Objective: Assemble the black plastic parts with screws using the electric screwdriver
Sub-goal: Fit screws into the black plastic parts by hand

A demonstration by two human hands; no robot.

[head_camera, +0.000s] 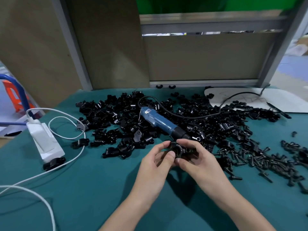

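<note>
Both hands meet over the green table cloth [86,189]: the left hand [155,164] and the right hand [198,162] pinch one black plastic part [178,149] between thumbs and fingers, a little above the cloth. Just behind it the blue electric screwdriver [162,123] lies on a big pile of black parts [113,114], its tip toward the hands. Loose screws [266,161] lie scattered on the right, and a white box [45,140] with a white cable [70,137] lies on the left.
</note>
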